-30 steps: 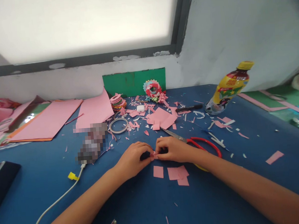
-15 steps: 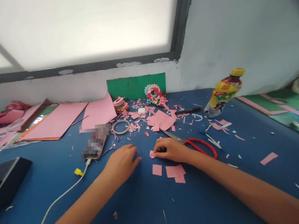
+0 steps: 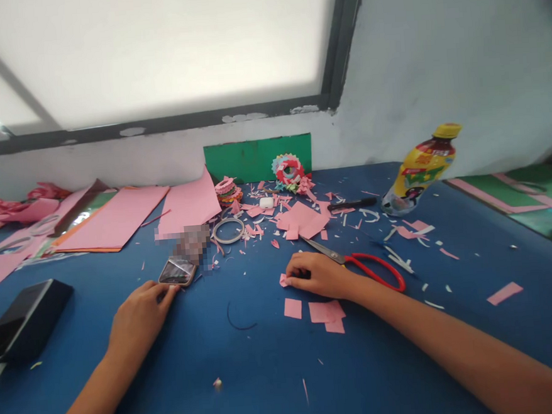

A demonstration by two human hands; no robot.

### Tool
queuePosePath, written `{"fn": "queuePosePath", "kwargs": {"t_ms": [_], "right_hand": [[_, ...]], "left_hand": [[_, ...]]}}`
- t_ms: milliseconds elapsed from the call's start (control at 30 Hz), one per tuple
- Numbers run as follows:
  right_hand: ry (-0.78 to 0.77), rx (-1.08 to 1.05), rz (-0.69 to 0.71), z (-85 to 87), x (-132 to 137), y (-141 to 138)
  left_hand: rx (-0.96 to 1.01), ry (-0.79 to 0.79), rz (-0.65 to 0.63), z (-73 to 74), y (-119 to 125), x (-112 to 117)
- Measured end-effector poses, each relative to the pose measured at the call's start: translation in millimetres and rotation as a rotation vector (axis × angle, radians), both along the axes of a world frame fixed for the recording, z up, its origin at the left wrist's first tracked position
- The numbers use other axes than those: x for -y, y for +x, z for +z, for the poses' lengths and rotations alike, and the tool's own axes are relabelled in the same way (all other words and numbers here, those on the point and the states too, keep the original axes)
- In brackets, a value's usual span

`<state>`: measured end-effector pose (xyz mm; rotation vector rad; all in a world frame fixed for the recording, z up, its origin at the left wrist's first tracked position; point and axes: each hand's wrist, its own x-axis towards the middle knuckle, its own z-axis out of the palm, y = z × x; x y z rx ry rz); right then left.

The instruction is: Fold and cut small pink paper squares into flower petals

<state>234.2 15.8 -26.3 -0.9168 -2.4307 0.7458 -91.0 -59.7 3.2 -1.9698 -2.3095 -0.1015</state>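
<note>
The small folded pink paper [image 3: 283,280], pinched by the right hand [image 3: 317,272], is best steadied lightly; any grip by the left hand [image 3: 141,318] is unclear.

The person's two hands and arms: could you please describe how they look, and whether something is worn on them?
The left hand and right hand are both bare, without gloves. The slim left forearm and right forearm show no sleeve. No watch, bracelet or marking is visible. Fingernail details are too small to tell.
</note>
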Motion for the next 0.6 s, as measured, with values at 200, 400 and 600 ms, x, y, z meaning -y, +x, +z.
{"fn": "queuePosePath", "kwargs": {"t_ms": [200, 400, 600], "right_hand": [[0.007, 0.003, 0.012, 0.1, 1, 1], [0.005, -0.004, 0.02, 0.0, 1, 1], [0.029, 0.008, 0.014, -2.0, 0, 1]], "left_hand": [[0.129, 0.068, 0.026, -3.5, -6, -4], [0.163, 0.012, 0.12, 3.3, -3, 4], [0.127, -0.301, 0.384, 48.0, -57, -7]]}}
